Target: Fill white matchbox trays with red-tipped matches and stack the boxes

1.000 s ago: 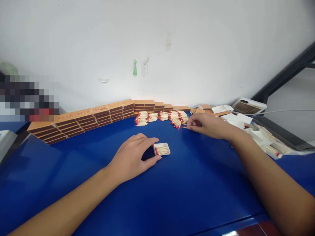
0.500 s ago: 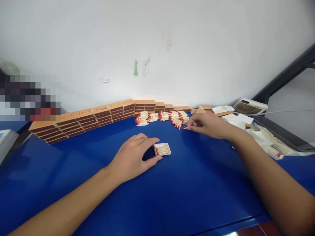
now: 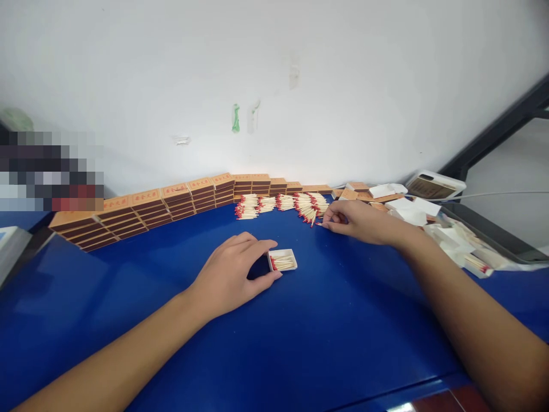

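On table (image 3: 274, 343), left hand (image 3: 231, 272) gripping one tray (image 3: 290, 253), right hand (image 3: 359, 221) one match (image 3: 318, 224)

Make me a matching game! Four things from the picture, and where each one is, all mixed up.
1. Left hand
2. Right hand
3. Stacked matchboxes
4. Green mark

A. On the white wall
B. Beside the loose matches
C. At the small white tray
D. In a row on the blue table

Right pairs: 1-C, 2-B, 3-D, 4-A
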`<action>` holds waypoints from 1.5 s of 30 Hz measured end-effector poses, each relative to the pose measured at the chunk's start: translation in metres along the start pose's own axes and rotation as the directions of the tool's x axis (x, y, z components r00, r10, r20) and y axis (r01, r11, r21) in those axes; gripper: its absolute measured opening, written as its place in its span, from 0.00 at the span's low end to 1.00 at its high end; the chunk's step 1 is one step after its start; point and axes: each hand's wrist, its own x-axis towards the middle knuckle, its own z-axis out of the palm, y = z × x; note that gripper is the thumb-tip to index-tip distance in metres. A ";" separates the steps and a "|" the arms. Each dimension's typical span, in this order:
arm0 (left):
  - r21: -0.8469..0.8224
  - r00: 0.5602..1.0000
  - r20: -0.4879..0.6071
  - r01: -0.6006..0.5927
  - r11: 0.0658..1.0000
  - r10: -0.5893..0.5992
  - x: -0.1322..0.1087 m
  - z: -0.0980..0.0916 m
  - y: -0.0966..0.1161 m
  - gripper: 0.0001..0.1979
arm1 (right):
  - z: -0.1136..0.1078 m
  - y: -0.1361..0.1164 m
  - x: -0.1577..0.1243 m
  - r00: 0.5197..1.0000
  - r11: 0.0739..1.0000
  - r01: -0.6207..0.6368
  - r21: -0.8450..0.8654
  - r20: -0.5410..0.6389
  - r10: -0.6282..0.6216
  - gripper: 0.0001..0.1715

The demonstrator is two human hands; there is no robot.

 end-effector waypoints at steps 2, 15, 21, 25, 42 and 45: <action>0.003 1.000 0.003 -0.001 1.000 0.001 0.000 0.000 0.000 0.20 | 0.000 0.000 0.000 1.000 1.000 -0.001 -0.001 0.011 0.001 0.15; 0.005 1.000 0.006 0.006 1.000 -0.006 0.000 0.000 0.000 0.19 | -0.010 -0.017 -0.011 0.999 0.988 0.052 0.144 -0.004 -0.052 0.16; -0.003 1.000 0.008 0.003 1.000 -0.003 -0.001 0.001 -0.001 0.20 | 0.008 -0.072 -0.021 0.971 0.924 0.236 0.302 -0.034 -0.237 0.15; -0.007 1.000 0.013 -0.002 1.000 0.002 0.001 0.001 -0.001 0.19 | 0.032 -0.093 -0.022 0.940 0.907 0.331 0.260 -0.006 -0.341 0.06; -0.014 0.999 0.028 0.017 1.000 -0.017 0.002 0.000 0.001 0.17 | 0.035 -0.095 -0.024 0.933 0.908 0.358 0.217 -0.048 -0.356 0.07; -0.006 1.000 0.018 0.020 1.000 -0.020 0.001 0.000 0.001 0.19 | 0.028 -0.090 -0.023 0.939 0.922 0.343 0.180 -0.055 -0.338 0.08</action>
